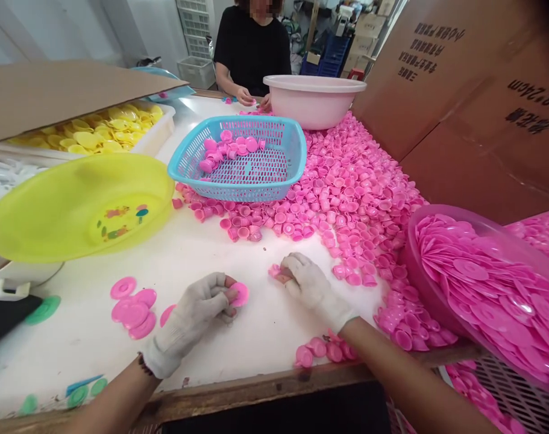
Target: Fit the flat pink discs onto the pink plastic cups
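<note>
My left hand [199, 313], in a white glove with bare fingertips, pinches a small round pink saucer [240, 294] by its edge. To the right, my gloved right hand [313, 286] is closed with its fingertips on a small pink toy cup [275, 271], partly hidden by the fingers. The two hands are apart over the white tabletop [265, 331]. Several flat pink saucers [134, 312] lie loosely stacked left of my left hand. Beyond my right hand spreads a large heap of pink toy cups [341, 187].
A blue basket [238, 191] with some pink pieces stands ahead, beside a yellow basin [43, 235]. At right, a pink tub [419, 271] is full of saucers, before a tall cardboard box [473, 108]. A co-worker [254, 48] sits opposite, near a pale pink basin [314, 102].
</note>
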Available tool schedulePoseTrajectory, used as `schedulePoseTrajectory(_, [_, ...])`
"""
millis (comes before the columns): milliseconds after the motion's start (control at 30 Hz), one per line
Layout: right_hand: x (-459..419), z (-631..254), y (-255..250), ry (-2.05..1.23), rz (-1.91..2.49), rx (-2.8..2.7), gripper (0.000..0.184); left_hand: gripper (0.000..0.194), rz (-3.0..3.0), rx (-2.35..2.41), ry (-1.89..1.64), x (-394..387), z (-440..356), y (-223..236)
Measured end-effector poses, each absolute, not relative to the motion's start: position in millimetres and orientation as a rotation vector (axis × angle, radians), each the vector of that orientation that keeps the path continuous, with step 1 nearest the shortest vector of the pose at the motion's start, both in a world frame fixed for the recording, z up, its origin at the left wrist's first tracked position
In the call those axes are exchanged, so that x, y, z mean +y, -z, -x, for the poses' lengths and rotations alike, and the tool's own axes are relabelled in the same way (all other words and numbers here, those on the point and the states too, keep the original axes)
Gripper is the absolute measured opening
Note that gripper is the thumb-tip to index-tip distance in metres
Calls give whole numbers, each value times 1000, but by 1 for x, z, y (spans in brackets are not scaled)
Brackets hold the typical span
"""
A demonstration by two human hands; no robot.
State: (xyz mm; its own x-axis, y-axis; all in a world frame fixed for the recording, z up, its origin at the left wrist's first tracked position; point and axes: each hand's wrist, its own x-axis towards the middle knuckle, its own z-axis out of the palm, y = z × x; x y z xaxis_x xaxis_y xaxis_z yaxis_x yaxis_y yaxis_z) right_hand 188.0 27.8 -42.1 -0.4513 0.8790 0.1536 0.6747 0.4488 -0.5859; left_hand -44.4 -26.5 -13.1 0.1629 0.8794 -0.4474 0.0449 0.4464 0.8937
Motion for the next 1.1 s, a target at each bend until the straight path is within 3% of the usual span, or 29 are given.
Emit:
schedulePoseTrajectory(100, [17, -194, 35, -746, 1354, -2148, 6, 21, -962, 1302, -762, -20, 24, 8])
schedulePoseTrajectory(233, [16, -187, 5, -1476, 1382, -1672, 16, 5, -1504, 1401, -911, -10, 4, -5])
schedulePoseTrajectory(333, [20, -182, -11, -1828, 1269, -1436, 17, 17, -1893, 1315, -996, -7, -6, -12])
schedulePoseTrajectory(533, [23, -197, 1, -1711, 1270, -1255, 20, 19, -1908, 1376, -811, -18, -10, 0])
schedulePoseTrajectory(733, [17, -211, 22, -1652, 1303, -1141, 32, 17, -2301, 1232, -463, -26, -22, 25])
schedulePoseTrajectory(933, [14, -206, 27, -1640, 1325, -1154, 23, 17, -1561, 1392, -581, -10, -24, 20])
schedulePoseTrajectory(1100, [11, -207, 32, -1629, 1347, -1179, 23, 20, -1368, 1402, -541, 1, -26, 15])
